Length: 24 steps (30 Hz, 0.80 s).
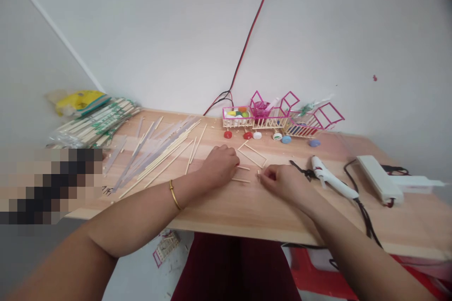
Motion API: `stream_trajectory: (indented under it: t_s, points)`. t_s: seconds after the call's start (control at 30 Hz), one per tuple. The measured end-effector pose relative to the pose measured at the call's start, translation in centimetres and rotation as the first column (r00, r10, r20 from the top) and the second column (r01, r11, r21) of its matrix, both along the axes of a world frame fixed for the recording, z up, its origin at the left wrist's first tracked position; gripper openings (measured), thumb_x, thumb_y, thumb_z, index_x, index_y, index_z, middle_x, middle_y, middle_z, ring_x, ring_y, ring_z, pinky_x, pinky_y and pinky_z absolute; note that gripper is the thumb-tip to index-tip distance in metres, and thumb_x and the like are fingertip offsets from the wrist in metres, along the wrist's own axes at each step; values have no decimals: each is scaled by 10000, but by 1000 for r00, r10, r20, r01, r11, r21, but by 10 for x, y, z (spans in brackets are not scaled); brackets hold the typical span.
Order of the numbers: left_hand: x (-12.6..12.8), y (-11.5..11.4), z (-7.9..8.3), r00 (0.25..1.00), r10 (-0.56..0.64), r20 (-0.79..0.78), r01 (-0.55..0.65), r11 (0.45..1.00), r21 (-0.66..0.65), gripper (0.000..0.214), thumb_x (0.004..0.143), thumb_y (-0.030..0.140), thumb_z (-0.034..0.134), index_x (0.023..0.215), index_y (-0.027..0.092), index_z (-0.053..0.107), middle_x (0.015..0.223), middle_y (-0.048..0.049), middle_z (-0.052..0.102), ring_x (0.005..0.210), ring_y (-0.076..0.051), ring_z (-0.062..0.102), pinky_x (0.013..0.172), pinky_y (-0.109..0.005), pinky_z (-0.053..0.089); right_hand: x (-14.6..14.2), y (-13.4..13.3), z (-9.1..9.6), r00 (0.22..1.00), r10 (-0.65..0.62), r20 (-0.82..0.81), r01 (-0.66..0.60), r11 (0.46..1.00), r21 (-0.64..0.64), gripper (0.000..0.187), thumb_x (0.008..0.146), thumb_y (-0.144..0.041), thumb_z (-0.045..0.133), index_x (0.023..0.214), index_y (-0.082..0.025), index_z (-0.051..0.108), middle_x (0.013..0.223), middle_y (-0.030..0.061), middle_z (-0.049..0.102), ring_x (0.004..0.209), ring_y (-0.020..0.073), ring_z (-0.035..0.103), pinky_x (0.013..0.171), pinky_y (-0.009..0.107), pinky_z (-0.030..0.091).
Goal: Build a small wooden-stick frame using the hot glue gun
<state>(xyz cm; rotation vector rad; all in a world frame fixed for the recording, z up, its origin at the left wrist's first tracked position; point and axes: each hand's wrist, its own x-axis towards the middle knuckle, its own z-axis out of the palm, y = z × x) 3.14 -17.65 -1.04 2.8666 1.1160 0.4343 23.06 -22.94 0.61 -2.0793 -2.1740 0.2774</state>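
Observation:
My left hand [222, 164] rests on the wooden table with its fingers curled over the left ends of two short, thin sticks [243, 180], which point right and run roughly parallel. Its fingertips are partly hidden. Across a small gap, my right hand [282, 181] has thumb and index finger pinched on a short piece of stick [259, 175], mostly covered by the fingers. Just beyond both hands lies a flat rectangular stick frame [253, 154]. To the right of my right hand, a white hot glue gun [332, 181] lies on the table.
Loose sticks [165, 153] and clear strips spread at left, near bagged sticks [102, 122]. Along the wall stand small stick carts [270, 122] with bottle-cap wheels. A white power strip [379, 178] and black cables lie at right. Another stick model [165, 248] is on the floor.

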Motion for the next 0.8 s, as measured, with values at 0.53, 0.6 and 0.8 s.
stream_trajectory:
  t_s: [0.53,0.6,0.8]
  points:
    - [5,-1,-4,999,-28,-21,28,999,17,217,836,236,449,743,169,633,819,-66,574,823,-192,465,693,-322,345,-5,12,-17,925,-20,-380,-41,987,-153,280,698,-407,515,553,-169,542,486,-39,410,456,73,313,415,204,217]
    - [5,-1,-5,999,-34,-15,34,999,18,213,837,233,449,742,166,628,816,-62,575,814,-186,464,691,-319,342,-5,13,-19,917,-17,-398,-56,984,-169,261,695,-393,520,568,-169,560,490,-41,416,461,74,312,414,205,215]
    - [4,1,-9,999,-42,-15,42,999,22,216,840,235,444,741,174,626,814,-51,578,813,-190,464,682,-325,334,-9,18,-21,907,-19,-420,-69,979,-193,247,691,-380,517,575,-168,567,502,-35,453,469,78,337,421,202,240]
